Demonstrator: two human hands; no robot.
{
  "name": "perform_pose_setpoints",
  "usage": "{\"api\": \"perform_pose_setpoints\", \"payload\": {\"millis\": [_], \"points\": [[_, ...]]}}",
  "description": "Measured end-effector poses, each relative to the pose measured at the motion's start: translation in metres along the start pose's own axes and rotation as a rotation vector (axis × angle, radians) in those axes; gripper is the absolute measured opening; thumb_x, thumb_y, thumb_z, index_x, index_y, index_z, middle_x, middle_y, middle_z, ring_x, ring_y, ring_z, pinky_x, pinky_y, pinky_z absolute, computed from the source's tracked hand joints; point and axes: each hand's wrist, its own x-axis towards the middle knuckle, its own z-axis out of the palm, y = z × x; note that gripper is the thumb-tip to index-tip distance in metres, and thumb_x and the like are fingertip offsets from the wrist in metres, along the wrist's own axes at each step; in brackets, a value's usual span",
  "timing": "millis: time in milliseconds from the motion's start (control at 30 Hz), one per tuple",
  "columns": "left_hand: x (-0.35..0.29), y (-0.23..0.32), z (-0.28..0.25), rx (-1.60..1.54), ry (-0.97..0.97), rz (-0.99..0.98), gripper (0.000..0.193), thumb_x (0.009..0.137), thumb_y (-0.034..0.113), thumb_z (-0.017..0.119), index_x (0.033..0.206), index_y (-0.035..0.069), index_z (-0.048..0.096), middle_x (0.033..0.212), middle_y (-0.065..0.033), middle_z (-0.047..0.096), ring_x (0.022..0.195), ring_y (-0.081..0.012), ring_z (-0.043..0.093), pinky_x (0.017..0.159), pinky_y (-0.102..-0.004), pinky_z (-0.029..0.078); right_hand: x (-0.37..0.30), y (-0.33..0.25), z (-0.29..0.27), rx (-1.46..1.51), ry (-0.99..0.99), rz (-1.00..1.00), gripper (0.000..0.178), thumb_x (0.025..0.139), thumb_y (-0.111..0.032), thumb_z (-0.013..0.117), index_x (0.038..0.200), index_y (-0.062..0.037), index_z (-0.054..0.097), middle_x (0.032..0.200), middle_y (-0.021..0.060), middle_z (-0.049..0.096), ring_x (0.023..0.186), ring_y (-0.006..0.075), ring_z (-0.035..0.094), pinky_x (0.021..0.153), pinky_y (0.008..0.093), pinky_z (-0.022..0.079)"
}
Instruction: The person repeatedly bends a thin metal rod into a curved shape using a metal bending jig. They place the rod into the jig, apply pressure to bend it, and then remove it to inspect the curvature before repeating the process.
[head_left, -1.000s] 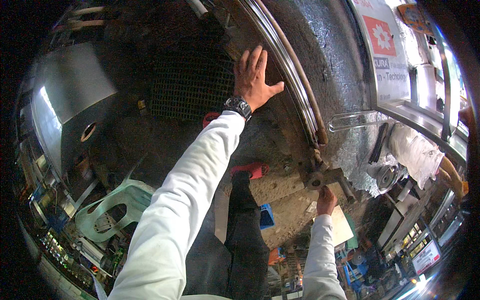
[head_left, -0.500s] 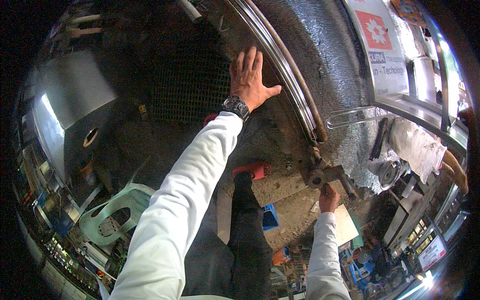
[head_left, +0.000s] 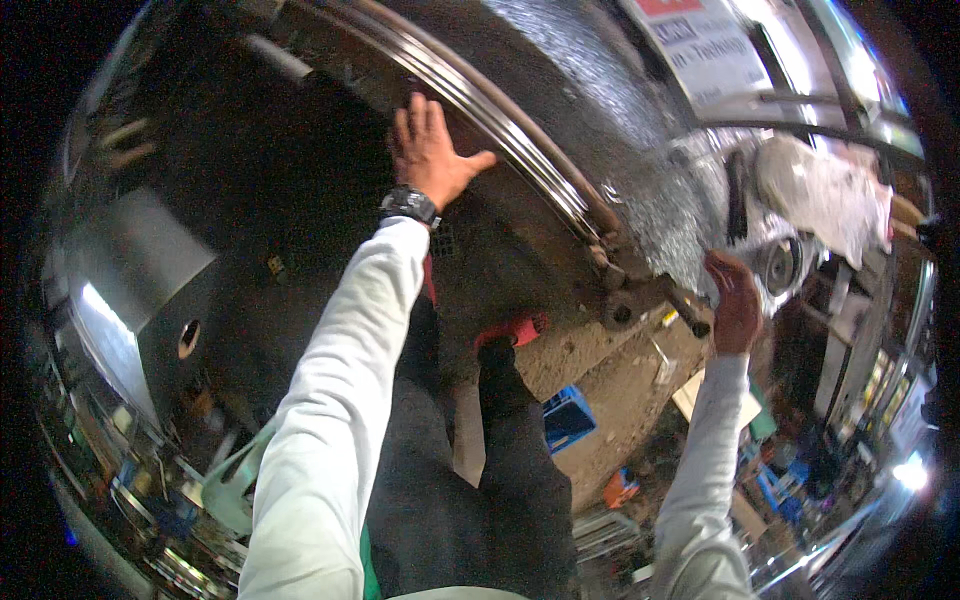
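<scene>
My left hand (head_left: 432,150) is open, its fingers spread and thumb stuck out, over a dark surface beside a set of long shiny metal rails (head_left: 450,80). Whether its palm rests on that surface I cannot tell. A black watch (head_left: 410,205) is on that wrist. At the near end of the rails sits a dark metal bracket (head_left: 622,312) with a round hole and a stub of tube (head_left: 690,312). Just right of this stub is my right hand (head_left: 735,305), somewhat blurred, stretched out with nothing seen in it.
A crinkled silvery sheet (head_left: 690,210) lies right of the rails, with a round metal part (head_left: 780,265) and a white bag (head_left: 820,195). Below are a blue crate (head_left: 568,418), an orange object (head_left: 622,487) and my foot in a red sandal (head_left: 515,330). A pale green chair (head_left: 235,485) stands left.
My right hand has come off the bracket and moved right and up, its fingers straightening. The view has shifted; my left hand keeps its spread pose beside the rails.
</scene>
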Motion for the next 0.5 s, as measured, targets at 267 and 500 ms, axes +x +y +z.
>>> {"api": "perform_pose_setpoints", "payload": {"millis": [267,500], "points": [[0.004,-0.003,-0.013,0.129,-0.03,0.017,0.113,0.071,0.064,0.08,0.153,0.003,0.032,0.163,-0.0192,0.025,0.15,-0.0412,0.024,0.12,-0.0595,0.024,-0.046,0.029,-0.005,0.039,-0.074,0.398,0.044,0.103,-0.041,0.057,0.087,-0.0014,0.069,0.089,0.0103,0.068,0.083,0.0196,0.062,0.081,0.0347,0.048],[0.006,-0.008,-0.012,0.158,-0.063,0.035,0.111,0.073,0.059,0.08,0.154,0.002,0.029,0.163,-0.0213,0.024,0.149,-0.0433,0.023,0.119,-0.0592,0.024,-0.064,0.052,0.01,0.099,0.128,0.16,0.043,0.099,-0.04,0.061,0.092,0.0012,0.07,0.077,0.0061,0.062,0.071,0.0155,0.057,0.066,0.0316,0.044]]}}
